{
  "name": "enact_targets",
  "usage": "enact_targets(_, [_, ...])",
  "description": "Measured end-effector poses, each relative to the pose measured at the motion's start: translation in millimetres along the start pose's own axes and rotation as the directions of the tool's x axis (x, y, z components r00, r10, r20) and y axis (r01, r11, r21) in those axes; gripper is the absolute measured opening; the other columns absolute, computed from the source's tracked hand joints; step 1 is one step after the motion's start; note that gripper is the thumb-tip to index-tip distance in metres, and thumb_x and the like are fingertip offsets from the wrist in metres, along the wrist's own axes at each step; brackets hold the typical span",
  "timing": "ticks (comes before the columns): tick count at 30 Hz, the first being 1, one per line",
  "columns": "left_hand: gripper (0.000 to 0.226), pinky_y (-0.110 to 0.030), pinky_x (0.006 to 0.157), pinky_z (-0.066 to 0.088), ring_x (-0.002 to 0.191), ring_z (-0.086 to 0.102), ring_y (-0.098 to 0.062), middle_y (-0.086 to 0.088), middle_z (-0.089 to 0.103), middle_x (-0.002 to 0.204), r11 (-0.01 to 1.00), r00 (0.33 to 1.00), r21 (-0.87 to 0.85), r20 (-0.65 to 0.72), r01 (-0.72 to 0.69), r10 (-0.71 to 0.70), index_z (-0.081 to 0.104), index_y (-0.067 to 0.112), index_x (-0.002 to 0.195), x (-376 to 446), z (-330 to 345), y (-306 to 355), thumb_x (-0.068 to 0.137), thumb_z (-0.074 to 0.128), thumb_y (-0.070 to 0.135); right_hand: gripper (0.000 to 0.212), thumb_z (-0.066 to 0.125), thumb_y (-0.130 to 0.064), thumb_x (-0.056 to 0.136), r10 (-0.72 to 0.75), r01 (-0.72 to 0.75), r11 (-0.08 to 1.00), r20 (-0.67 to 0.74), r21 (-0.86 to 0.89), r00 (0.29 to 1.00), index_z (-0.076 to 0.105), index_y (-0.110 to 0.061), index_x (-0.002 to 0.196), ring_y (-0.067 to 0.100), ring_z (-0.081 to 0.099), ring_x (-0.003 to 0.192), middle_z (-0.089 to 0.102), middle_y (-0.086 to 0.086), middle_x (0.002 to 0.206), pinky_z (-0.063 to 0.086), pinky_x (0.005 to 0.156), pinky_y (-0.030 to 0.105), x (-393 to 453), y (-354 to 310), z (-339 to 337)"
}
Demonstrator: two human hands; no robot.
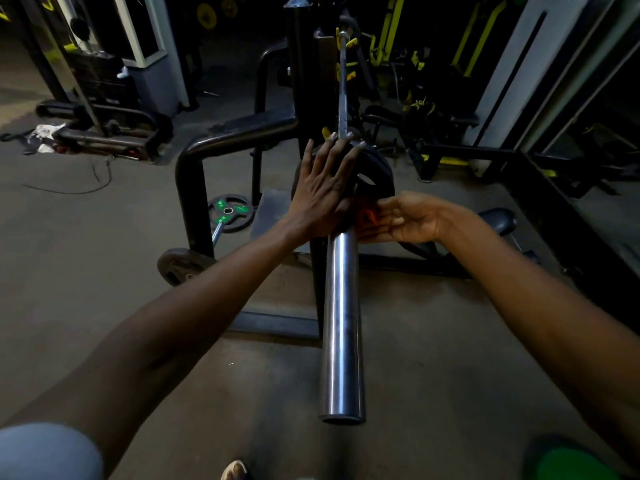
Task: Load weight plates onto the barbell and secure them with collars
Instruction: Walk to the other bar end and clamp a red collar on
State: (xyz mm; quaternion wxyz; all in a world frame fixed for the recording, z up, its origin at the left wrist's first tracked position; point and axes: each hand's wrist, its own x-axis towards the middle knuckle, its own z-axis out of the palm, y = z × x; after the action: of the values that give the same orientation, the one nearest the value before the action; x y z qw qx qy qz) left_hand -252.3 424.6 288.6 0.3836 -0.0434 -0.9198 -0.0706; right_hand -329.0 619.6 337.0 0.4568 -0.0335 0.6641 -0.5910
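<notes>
The barbell's shiny steel sleeve (341,327) points toward me, its thin shaft running away into the black rack. A black weight plate (375,168) sits on the sleeve's far end. My left hand (322,188) lies flat against the plate's near face, fingers spread. My right hand (405,220) is at the sleeve's right side, fingers closed around a red collar (365,213) that sits on the sleeve just in front of the plate. Most of the collar is hidden by both hands.
A black rack frame (194,188) stands left of the bar. A green-marked plate (230,213) leans by it, and another dark plate (180,265) rests on the floor. A bench pad (495,218) is at right. A green object (575,462) shows at bottom right.
</notes>
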Motion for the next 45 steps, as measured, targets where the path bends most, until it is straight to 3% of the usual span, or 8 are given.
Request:
enact_targets(3, [0.068, -0.06, 0.13, 0.009, 0.16, 0.023, -0.035, -0.015, 0.031, 0.168, 0.999, 0.999, -0.01, -0.018, 0.03, -0.031, 0.03, 0.015, 0.165, -3.6, 3.2, -1.3, 0.103, 0.049, 0.036, 0.049, 0.038, -0.014, 0.11, 0.007, -0.011, 0.998, 0.067, 0.057, 0.998, 0.075, 0.006, 0.086, 0.032, 0.08, 0.081, 0.076, 0.024, 0.081, 0.038, 0.118, 0.057, -8.1, 10.9, 4.7])
enact_targets(6, [0.072, -0.058, 0.131, 0.007, 0.159, 0.022, -0.036, -0.015, 0.03, 0.168, 0.992, 0.994, -0.069, -0.007, 0.108, -0.108, 0.028, 0.014, 0.165, -8.5, 4.7, 0.0, 0.1, 0.044, 0.042, 0.04, 0.035, -0.023, 0.113, -0.006, -0.007, 0.995, 0.143, 0.095, 0.99, 0.063, 0.004, 0.111, 0.022, 0.078, 0.069, 0.073, 0.013, 0.062, 0.031, 0.122, 0.054, -14.3, 14.5, 5.2])
enact_targets(12, [0.076, -0.066, 0.125, 0.016, 0.159, 0.022, -0.038, -0.018, 0.022, 0.17, 0.954, 0.978, -0.217, 0.017, 0.207, -0.208, 0.024, 0.007, 0.165, -19.1, 3.7, -4.5, 0.099, 0.036, 0.043, 0.046, 0.064, -0.033, 0.093, 0.025, -0.029, 0.999, 0.115, 0.029, 0.993, 0.067, 0.003, 0.121, 0.041, 0.074, 0.11, 0.073, 0.028, 0.118, 0.064, 0.087, 0.051, 4.4, 6.9, -3.4])
enact_targets(18, [0.076, -0.066, 0.123, 0.02, 0.156, 0.024, -0.038, -0.018, 0.024, 0.168, 0.952, 0.975, -0.213, 0.011, 0.221, -0.224, 0.025, 0.008, 0.165, -18.4, 5.4, -2.4, 0.098, 0.039, 0.042, 0.038, 0.077, -0.028, 0.081, 0.094, -0.097, 0.995, 0.092, 0.033, 0.991, 0.079, 0.005, 0.1, 0.041, 0.077, 0.103, 0.076, 0.024, 0.112, 0.065, 0.083, 0.055, 14.5, 9.3, -12.5])
enact_targets(24, [0.077, -0.061, 0.125, 0.022, 0.157, 0.026, -0.037, -0.016, 0.027, 0.169, 0.961, 0.98, -0.196, -0.003, 0.196, -0.2, 0.027, 0.009, 0.164, -16.9, 2.8, 1.1, 0.096, 0.043, 0.04, 0.078, 0.105, -0.006, 0.027, 0.083, -0.115, 0.984, 0.225, 0.136, 0.971, 0.079, 0.006, 0.099, 0.039, 0.079, 0.093, 0.077, 0.024, 0.106, 0.064, 0.073, 0.058, 20.9, 17.9, -19.1])
enact_targets(30, [0.075, -0.052, 0.127, 0.022, 0.157, 0.025, -0.036, -0.017, 0.028, 0.168, 0.938, 0.968, -0.247, -0.002, 0.242, -0.25, 0.03, 0.007, 0.163, -18.1, -0.6, 5.4, 0.096, 0.042, 0.04, 0.03, 0.07, -0.024, 0.079, 0.059, -0.069, 0.989, 0.08, 0.131, 0.995, 0.08, 0.001, 0.092, 0.034, 0.079, 0.089, 0.077, 0.019, 0.102, 0.064, 0.08, 0.057, 22.9, 17.2, -11.0])
enact_targets(40, [0.072, -0.054, 0.127, 0.024, 0.155, 0.026, -0.035, -0.016, 0.027, 0.168, 0.914, 0.955, -0.282, 0.023, 0.291, -0.297, 0.029, 0.01, 0.164, -21.7, -5.6, 8.2, 0.098, 0.046, 0.032, 0.028, 0.069, -0.024, 0.081, 0.06, -0.054, 0.982, -0.029, 0.18, 0.998, 0.075, -0.002, 0.098, 0.027, 0.075, 0.092, 0.078, 0.011, 0.091, 0.055, 0.092, 0.047, 18.3, 31.2, 0.3])
enact_targets(45, [0.073, -0.054, 0.125, 0.028, 0.155, 0.027, -0.037, -0.015, 0.028, 0.168, 0.932, 0.958, -0.223, 0.037, 0.285, -0.284, 0.028, 0.012, 0.164, -19.4, -10.1, 10.0, 0.097, 0.048, 0.034, 0.033, 0.065, -0.027, 0.094, 0.031, -0.012, 0.983, -0.102, 0.181, 0.994, 0.079, -0.002, 0.078, 0.023, 0.08, 0.075, 0.078, 0.009, 0.078, 0.061, 0.083, 0.043, 12.7, 34.7, 6.7])
